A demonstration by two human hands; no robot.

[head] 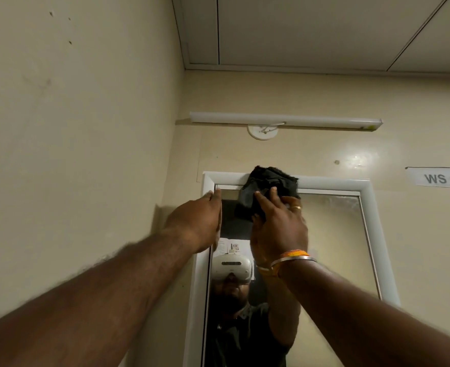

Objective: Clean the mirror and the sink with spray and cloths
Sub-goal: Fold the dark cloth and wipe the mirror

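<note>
A tall mirror (335,234) in a white frame (367,207) hangs on the cream wall ahead. My right hand (279,226) presses a crumpled black cloth (269,186) against the glass and the frame's top edge. My left hand (200,221) rests flat against the upper left corner of the frame, fingers together, holding nothing. The glass at the upper right looks smeared or misted. The sink and the spray bottle are out of view.
A white tube light (285,119) is fixed to the wall above the mirror. A paper label reading "WS 13" (444,178) sticks to the wall at the right. A side wall (72,128) stands close on the left. The mirror reflects a person wearing a white headset (232,267).
</note>
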